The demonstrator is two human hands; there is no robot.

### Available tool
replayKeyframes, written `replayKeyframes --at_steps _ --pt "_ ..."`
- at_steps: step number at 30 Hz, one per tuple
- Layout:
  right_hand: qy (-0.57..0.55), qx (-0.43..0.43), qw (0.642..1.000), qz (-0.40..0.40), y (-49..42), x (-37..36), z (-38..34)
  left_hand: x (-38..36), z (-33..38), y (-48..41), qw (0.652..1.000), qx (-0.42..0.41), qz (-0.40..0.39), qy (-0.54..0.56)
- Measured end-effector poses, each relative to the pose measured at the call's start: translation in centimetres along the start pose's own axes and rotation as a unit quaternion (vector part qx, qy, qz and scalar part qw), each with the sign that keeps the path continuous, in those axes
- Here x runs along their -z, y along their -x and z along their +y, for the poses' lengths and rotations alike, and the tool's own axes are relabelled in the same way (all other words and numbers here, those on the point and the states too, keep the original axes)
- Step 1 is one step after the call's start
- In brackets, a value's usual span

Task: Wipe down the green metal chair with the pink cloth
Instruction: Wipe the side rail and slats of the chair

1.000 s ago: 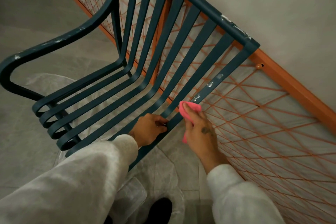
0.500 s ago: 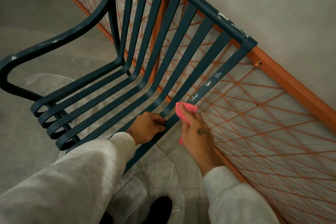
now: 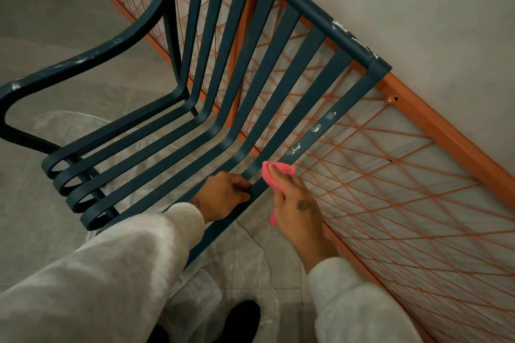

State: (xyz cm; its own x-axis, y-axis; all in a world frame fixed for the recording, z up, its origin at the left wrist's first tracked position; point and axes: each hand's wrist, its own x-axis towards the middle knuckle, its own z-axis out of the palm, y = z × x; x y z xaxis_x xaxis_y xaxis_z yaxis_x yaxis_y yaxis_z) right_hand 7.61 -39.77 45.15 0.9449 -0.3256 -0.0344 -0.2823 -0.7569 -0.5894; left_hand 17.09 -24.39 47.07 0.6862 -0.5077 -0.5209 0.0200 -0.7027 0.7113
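Observation:
The dark green metal chair [image 3: 250,86] fills the view, its slats curving from seat to backrest. White smudges mark its rightmost slat and top rail. My left hand [image 3: 223,195] grips the rightmost seat slat near the bend. My right hand [image 3: 295,203] holds the pink cloth [image 3: 274,172] and presses it against that slat just below the lowest white smudge. Part of the cloth hangs down under my palm.
An orange metal frame with crossed wire mesh [image 3: 404,189] leans along the grey wall right behind the chair. Clear plastic sheeting [image 3: 245,253] lies on the tiled floor under the chair. My dark shoe [image 3: 242,317] shows at the bottom.
My right hand with the cloth slid a little down and left along the slat, then stayed near the bend. The left hand kept its grip.

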Motion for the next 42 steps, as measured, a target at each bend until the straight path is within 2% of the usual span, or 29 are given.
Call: replayKeyframes --at_steps 3,7,11,13,16,19,22,24,28,34,38,42 --pt "-0.016 0.012 0.999 -0.038 2.8 -1.5 -0.4 -0.1 0.0 0.0 1.0 -0.021 -0.005 -0.004" --pt "0.006 0.03 0.998 -0.062 2.6 0.4 0.3 0.2 0.2 0.0 1.0 -0.016 -0.015 -0.005" --pt "0.053 -0.021 0.998 0.005 -0.5 2.1 1.2 0.1 0.2 0.0 1.0 -0.003 -0.016 -0.013" --pt "0.039 -0.007 0.999 0.026 -0.8 1.4 0.5 0.1 0.2 0.0 1.0 -0.003 -0.013 -0.009" --pt "-0.006 0.023 1.0 -0.018 1.2 -0.6 -0.5 0.1 0.4 -0.1 0.999 -0.015 -0.014 -0.025" --pt "-0.049 -0.008 0.996 -0.069 2.9 -1.3 -0.3 0.1 0.5 0.0 0.998 -0.032 -0.014 -0.051" --pt "-0.098 -0.036 0.988 -0.116 2.6 0.5 0.3 0.3 1.0 -0.3 0.996 -0.054 -0.02 -0.072" --pt "-0.098 -0.018 0.987 -0.128 1.9 2.6 0.5 0.5 1.9 -0.7 0.995 -0.076 -0.013 -0.06" --pt "-0.023 0.048 0.998 -0.04 -1.0 6.6 0.4 0.1 3.7 -1.8 0.996 -0.085 -0.001 -0.041" --pt "0.078 0.029 0.994 0.077 -5.1 7.0 0.7 -0.1 3.9 -2.4 0.996 -0.061 -0.009 -0.061" --pt "0.097 0.021 0.994 0.043 -3.9 4.0 0.6 -0.1 4.0 -2.5 0.997 -0.059 -0.011 -0.054" --pt "0.095 0.066 0.993 0.01 -1.4 1.8 1.1 0.1 4.0 -2.5 0.995 -0.079 -0.018 -0.05"
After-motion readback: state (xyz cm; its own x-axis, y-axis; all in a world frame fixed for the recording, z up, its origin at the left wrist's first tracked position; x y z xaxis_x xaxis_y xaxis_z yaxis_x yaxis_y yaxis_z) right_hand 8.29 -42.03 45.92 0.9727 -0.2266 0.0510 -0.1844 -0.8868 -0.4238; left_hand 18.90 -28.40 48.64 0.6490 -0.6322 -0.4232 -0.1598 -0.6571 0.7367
